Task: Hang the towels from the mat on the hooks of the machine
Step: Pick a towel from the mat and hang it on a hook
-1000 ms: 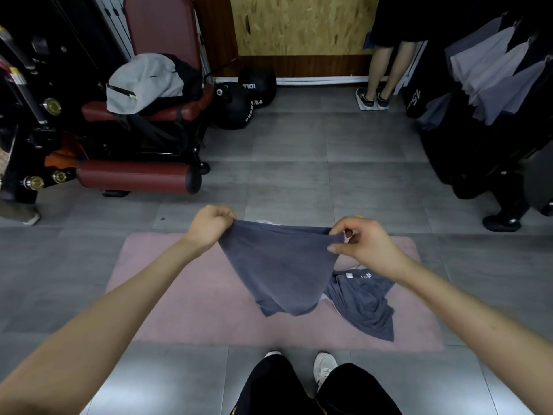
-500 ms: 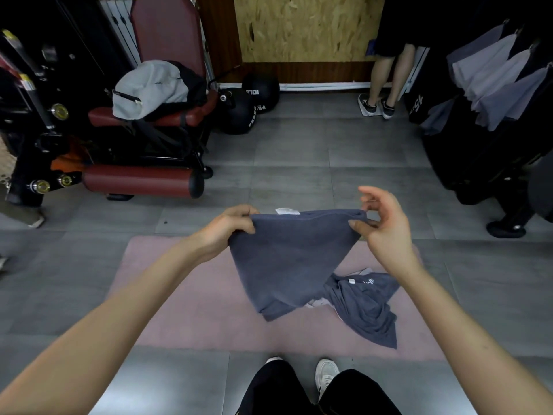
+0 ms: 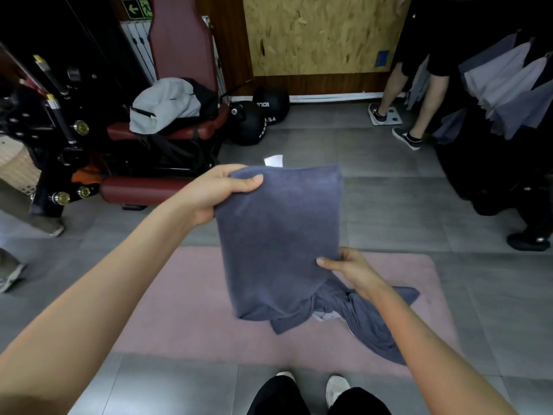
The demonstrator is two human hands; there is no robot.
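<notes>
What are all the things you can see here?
mat: one, pink, on the floor
held towel: one, blue-grey, in the air above the mat
heap: one, blue-grey, crumpled on the mat
hung towels: several, grey, far right
bench: one, dark red, left
bag: one, grey, on the bench
balls: two, black, beside the bench
person: one, dark clothes, standing at the back
left hand: grips the held towel's top corner
right hand: pinches its lower edge
</notes>
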